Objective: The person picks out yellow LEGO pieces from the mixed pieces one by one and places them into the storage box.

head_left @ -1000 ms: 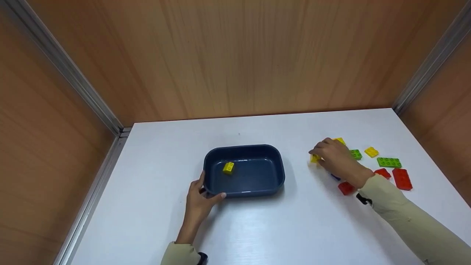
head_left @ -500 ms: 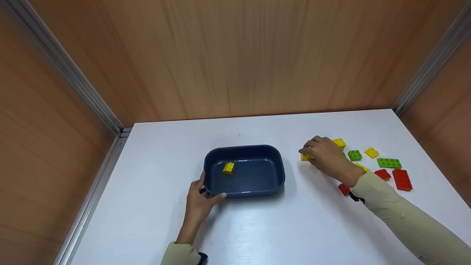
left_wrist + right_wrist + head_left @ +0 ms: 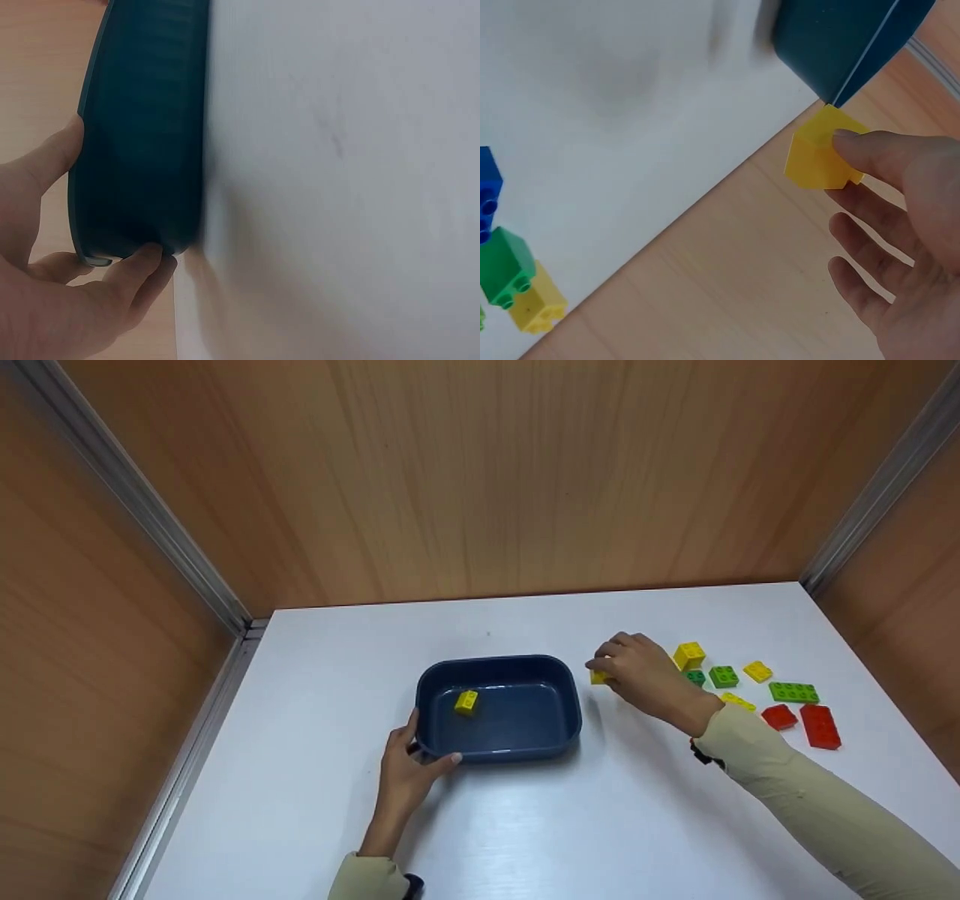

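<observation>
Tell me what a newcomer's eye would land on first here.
Probably the dark blue tray, mid-view, a yellow brick inside and the left hand gripping its near-left corner. Just right of it, the right hand pinches a second yellow brick. Farther right lie bright loose bricks.

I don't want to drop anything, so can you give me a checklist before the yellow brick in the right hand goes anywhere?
1. Yellow, blocky plastic toy brick pinched by the right hand: ok.
2. Dark blue, rounded rectangular tray held by the left hand: ok, at its near left corner.
3. Held brick over the tray: not ok, it is just right of the rim in the head view.
4. Room inside: ok, just one small yellow, studded plastic brick shows there, left of the middle.
5. Held brick's studs pointing up: cannot tell, the hand covers much of it from above.
</observation>
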`<state>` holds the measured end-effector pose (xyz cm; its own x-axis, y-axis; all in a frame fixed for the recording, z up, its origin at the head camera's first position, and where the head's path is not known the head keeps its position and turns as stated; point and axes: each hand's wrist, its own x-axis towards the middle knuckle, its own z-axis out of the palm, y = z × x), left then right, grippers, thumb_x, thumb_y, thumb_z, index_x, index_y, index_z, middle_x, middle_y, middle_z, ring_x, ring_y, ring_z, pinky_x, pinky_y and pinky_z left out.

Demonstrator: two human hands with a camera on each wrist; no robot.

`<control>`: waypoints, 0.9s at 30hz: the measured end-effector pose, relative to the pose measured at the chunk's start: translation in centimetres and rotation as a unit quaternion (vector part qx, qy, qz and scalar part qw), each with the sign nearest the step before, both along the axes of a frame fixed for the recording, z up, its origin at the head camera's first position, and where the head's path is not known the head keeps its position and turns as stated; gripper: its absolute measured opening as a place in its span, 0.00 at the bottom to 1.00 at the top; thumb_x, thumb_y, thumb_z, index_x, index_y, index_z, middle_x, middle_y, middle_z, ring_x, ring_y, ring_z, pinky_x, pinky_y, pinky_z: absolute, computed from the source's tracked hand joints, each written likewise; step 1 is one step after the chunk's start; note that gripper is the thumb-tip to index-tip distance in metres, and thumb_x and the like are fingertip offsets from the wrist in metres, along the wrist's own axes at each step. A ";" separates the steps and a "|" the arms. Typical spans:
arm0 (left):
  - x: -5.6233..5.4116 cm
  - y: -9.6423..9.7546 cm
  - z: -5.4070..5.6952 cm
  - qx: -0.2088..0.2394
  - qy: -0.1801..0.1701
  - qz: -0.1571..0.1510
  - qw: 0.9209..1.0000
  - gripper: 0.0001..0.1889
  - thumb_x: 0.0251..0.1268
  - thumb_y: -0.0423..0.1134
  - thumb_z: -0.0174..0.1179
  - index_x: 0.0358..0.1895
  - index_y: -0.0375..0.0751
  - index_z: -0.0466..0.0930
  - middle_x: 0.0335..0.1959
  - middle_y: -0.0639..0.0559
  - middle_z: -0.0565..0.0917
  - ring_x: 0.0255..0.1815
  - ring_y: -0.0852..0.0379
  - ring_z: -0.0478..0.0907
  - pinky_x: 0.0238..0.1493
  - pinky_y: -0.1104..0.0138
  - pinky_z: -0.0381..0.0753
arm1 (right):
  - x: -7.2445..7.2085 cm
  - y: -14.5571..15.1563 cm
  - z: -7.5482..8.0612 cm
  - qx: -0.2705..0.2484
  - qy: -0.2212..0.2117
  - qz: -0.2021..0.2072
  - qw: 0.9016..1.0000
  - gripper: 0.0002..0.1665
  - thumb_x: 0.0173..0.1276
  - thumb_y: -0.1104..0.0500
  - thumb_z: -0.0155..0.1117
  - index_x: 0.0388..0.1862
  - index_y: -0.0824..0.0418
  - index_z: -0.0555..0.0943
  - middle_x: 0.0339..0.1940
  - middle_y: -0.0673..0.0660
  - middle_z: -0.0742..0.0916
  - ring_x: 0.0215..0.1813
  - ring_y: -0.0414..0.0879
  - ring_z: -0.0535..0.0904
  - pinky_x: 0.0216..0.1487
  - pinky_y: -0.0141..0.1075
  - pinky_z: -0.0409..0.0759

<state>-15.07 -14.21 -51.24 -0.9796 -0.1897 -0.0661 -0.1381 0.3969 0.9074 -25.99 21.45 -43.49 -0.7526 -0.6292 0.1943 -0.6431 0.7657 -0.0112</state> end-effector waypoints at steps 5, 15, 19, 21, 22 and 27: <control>-0.1 0.0 0.0 0.001 0.003 0.000 1.000 0.54 0.57 0.36 0.80 0.84 0.34 0.55 0.72 0.31 0.70 0.71 0.32 0.74 0.70 0.48 0.78 | -0.2 -1.0 0.2 -0.003 0.010 0.014 1.000 0.18 0.65 0.67 0.79 0.53 0.57 0.91 0.51 0.57 0.91 0.57 0.55 0.83 0.64 0.51 0.82; -0.1 -0.1 0.0 0.007 0.005 -0.008 1.000 0.55 0.57 0.37 0.80 0.84 0.35 0.55 0.71 0.31 0.70 0.71 0.31 0.73 0.70 0.48 0.79 | -0.2 -3.4 0.8 -0.006 0.008 0.027 1.000 0.18 0.65 0.65 0.79 0.54 0.57 0.92 0.50 0.56 0.92 0.56 0.54 0.84 0.65 0.50 0.82; -0.1 -0.1 0.0 0.002 0.002 -0.006 1.000 0.55 0.57 0.37 0.81 0.84 0.35 0.55 0.71 0.31 0.70 0.71 0.31 0.73 0.70 0.48 0.79 | -0.2 -4.5 0.8 0.001 0.007 0.036 0.999 0.18 0.65 0.64 0.80 0.55 0.57 0.91 0.51 0.57 0.92 0.57 0.54 0.84 0.65 0.50 0.83; 0.0 -0.1 0.0 0.001 -0.001 -0.005 1.000 0.55 0.57 0.37 0.81 0.84 0.35 0.55 0.71 0.32 0.70 0.72 0.31 0.73 0.70 0.48 0.79 | -0.2 -5.0 0.8 0.004 0.006 0.041 0.999 0.19 0.65 0.63 0.80 0.55 0.57 0.91 0.52 0.57 0.91 0.57 0.54 0.84 0.65 0.49 0.83; 0.0 -0.1 0.0 -0.001 -0.002 -0.004 1.000 0.55 0.57 0.37 0.81 0.84 0.35 0.55 0.71 0.31 0.70 0.72 0.31 0.73 0.70 0.48 0.78 | -0.2 -5.2 0.8 0.005 0.005 0.043 0.999 0.19 0.66 0.63 0.79 0.56 0.57 0.91 0.52 0.56 0.91 0.57 0.54 0.84 0.65 0.49 0.83; 0.0 0.0 0.1 0.000 -0.005 -0.001 1.000 0.55 0.57 0.37 0.81 0.84 0.35 0.55 0.71 0.31 0.70 0.72 0.31 0.73 0.70 0.48 0.78 | -0.3 -6.4 0.7 0.009 -0.011 0.048 0.999 0.19 0.68 0.63 0.78 0.57 0.57 0.90 0.53 0.56 0.91 0.58 0.54 0.83 0.65 0.48 0.82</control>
<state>-15.07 -14.23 -51.19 -0.9795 -0.1869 -0.0750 -0.1451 0.3968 0.9064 -26.30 15.08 -42.82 -0.6920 -0.7024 0.1668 -0.7139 0.7001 -0.0131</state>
